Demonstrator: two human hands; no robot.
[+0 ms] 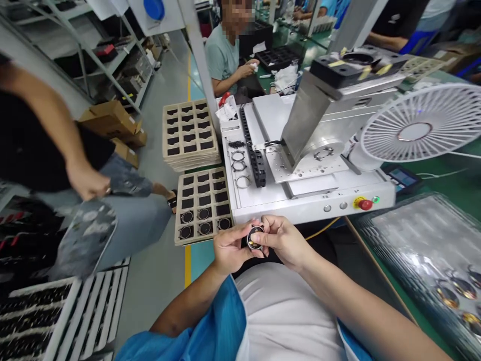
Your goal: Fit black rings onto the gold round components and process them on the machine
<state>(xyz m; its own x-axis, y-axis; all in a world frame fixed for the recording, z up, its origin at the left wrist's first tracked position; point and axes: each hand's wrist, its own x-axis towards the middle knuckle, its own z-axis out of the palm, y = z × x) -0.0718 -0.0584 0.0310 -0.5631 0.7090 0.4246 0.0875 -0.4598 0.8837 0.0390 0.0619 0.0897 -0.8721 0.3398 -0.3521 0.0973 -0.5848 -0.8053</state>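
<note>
Five cases (205, 228) sit along the tray's (179, 210) near edge, seemingly done; three rings (239, 171) lie by the machine's (296, 213) left edge; left hand (231, 248) and right hand (287, 241) grip a watch (255, 237), apparently unfinished, before its front-left corner.

It's a mfg. workshop, w/ machine (313, 134) & parts trays (193, 161).

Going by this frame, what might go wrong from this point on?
The round watch part is held in the fingers above the lap, so a slip might drop it.
The thumb of the right hand lies across its face, which may smudge or mark it.
The left hand is close to the corner of the lower tray, so a careless move could jolt the round pieces there.
</note>
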